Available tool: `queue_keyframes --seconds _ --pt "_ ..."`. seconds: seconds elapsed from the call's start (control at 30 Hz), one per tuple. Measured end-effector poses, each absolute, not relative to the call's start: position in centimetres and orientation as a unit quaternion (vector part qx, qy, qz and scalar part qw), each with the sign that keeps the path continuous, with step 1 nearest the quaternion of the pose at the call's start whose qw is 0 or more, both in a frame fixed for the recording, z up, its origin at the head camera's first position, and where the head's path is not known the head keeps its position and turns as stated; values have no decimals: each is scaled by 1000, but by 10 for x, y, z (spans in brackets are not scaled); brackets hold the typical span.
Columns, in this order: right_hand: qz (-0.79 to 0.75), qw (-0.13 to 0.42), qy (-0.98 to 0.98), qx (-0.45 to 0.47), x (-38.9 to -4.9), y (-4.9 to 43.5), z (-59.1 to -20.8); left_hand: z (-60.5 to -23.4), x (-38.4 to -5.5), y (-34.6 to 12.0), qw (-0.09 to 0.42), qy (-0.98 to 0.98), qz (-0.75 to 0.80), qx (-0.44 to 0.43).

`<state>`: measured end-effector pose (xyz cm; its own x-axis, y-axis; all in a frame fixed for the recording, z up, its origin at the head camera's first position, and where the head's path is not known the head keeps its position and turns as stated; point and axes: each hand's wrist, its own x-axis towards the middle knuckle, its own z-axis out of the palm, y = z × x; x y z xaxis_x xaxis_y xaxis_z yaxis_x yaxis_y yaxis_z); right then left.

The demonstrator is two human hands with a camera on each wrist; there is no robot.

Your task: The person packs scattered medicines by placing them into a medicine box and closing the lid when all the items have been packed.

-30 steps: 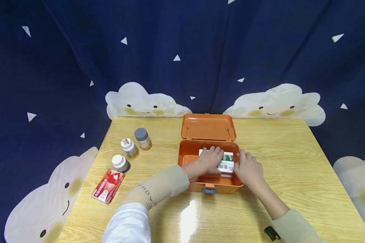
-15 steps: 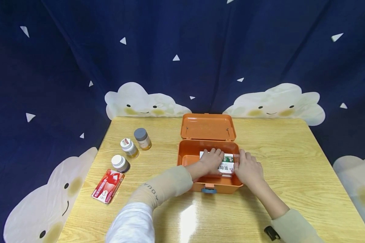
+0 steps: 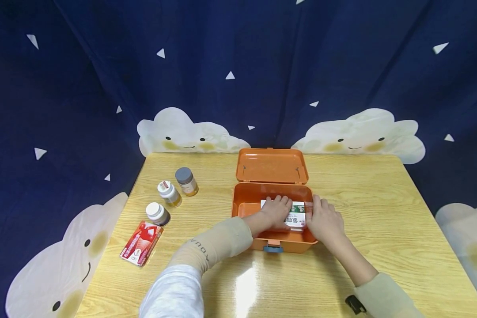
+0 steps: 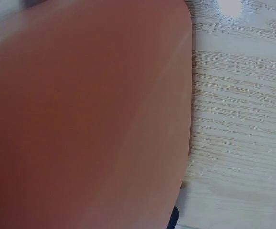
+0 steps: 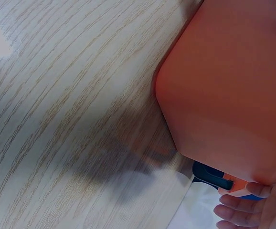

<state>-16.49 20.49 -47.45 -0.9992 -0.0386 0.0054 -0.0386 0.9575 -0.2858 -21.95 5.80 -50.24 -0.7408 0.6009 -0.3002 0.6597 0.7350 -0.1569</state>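
An orange plastic case (image 3: 294, 247) stands on the table with its lid (image 3: 272, 165) tipped back. Inside it, a white and green medicine box (image 3: 298, 219) with printed characters lies under my left hand (image 3: 275, 213), fingers over its far edge and thumb at the near edge. At the case's right wall, my right hand (image 3: 326, 221) holds the rim, thumb on the inner side. The right wrist view shows the right hand's fingers (image 5: 238, 204) beside the orange outer wall. In the left wrist view the case wall (image 4: 90, 114) fills most of the picture and hides the left hand.
Left on the wooden table (image 3: 381, 212) stand a grey-capped bottle (image 3: 187, 182), a white-capped bottle with a red label (image 3: 169, 193) and another white-capped bottle (image 3: 157, 214). A red medicine box (image 3: 141, 244) lies in front of them. A dark blue curtain (image 3: 238, 57) hangs behind.
The left hand and the medicine box have shifted slightly down and toward the near side of the case. My right hand stays on the rim.
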Motion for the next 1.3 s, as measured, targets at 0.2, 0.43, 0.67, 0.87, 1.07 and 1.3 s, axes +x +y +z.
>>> queue_keyframes --seconds 0.2,0.43,0.67,0.87,1.07,1.3 --pt "-144 -2 989 -21 -165 205 -475 -504 -220 58 128 923 -135 337" --pt "-144 -2 989 -22 -166 205 -475 -505 -220 58 130 924 -132 335" --pt "-145 0 989 -20 -165 205 -474 -503 -219 59 136 926 -124 331" --pt "-145 -6 989 -20 -165 205 -474 -501 -217 58 133 926 -126 330" --pt "-144 -8 989 -20 -165 205 -474 -500 -217 58 125 924 -137 335" --pt "-146 -9 989 -21 -164 205 -475 -495 -215 56 135 919 -152 339"
